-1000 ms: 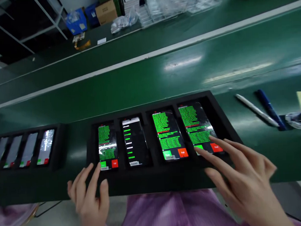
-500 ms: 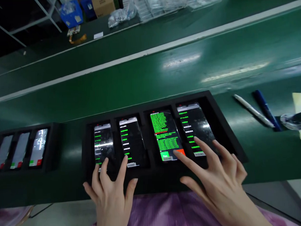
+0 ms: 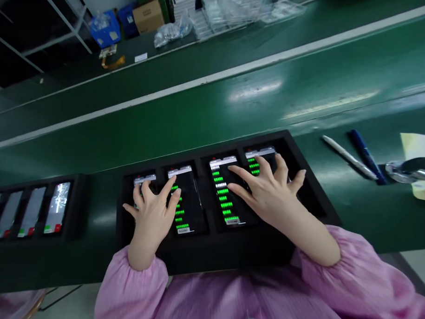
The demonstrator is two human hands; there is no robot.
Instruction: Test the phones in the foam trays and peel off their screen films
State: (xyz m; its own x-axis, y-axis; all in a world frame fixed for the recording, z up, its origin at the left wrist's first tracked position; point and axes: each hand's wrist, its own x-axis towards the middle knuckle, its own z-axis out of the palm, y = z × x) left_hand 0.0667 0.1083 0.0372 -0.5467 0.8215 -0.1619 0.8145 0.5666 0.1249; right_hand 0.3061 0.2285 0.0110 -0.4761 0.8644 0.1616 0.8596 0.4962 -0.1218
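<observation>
In front of me a black foam tray [image 3: 188, 253] holds several smartphones, each lying face up in its own slot with a lit screen. My left hand [image 3: 151, 213] is spread over the leftmost phone [image 3: 145, 178] and hides most of it. Its index finger and thumb reach onto the second phone [image 3: 189, 202], which shows green lines of text. My right hand [image 3: 269, 185], fingers apart, covers much of the rightmost phone [image 3: 263, 150]. The index finger and thumb are over the third phone [image 3: 228, 201], which lists green and white lines. Whether the fingertips touch the glass, I cannot tell.
Another black tray [image 3: 74, 201] with phones [image 3: 57, 207] lies to the left. On the right are a white pen [image 3: 350, 157], a blue pen [image 3: 367, 156] and yellow paper [image 3: 419, 147]. Across the green bench sit plastic bags [image 3: 173, 30], a blue bin [image 3: 105, 30] and a cardboard box [image 3: 148, 16].
Both hands have moved forward, from the lower ends of the phones toward their upper parts. The third phone's screen has changed from dense text with green and red buttons to a list.
</observation>
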